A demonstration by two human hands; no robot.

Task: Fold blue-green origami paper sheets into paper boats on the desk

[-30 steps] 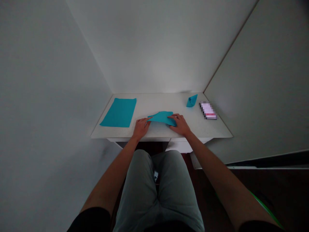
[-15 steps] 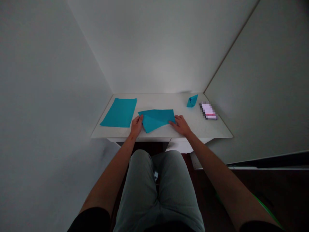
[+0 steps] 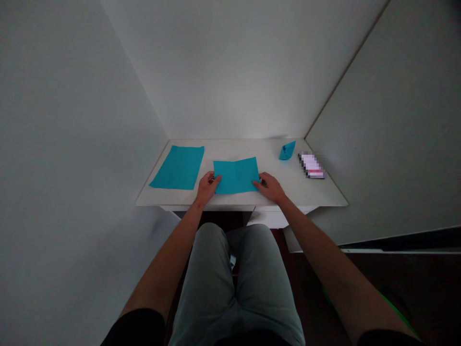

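Between my hands is a blue sheet of paper point(image 3: 236, 177) with a crease running down its middle. It looks like a wide rectangle, slightly bent along that crease. My left hand point(image 3: 208, 186) pinches its left edge, thumb on top and fingers behind. At the opposite edge my right hand point(image 3: 268, 186) grips the paper the same way, thumb in front. The paper is just above or on the white desk near its front edge; I cannot tell which.
A larger blue sheet point(image 3: 178, 168) lies flat on the left of the white desk point(image 3: 234, 150). At the back right stands a folded blue paper shape point(image 3: 287, 151), with a phone point(image 3: 311, 166) to its right. Walls enclose the desk behind and at both sides.
The paper has swung from a skewed, partly turned shape to a squarer one facing me, its middle crease now showing. My left hand has shifted slightly right; my right hand has barely moved.
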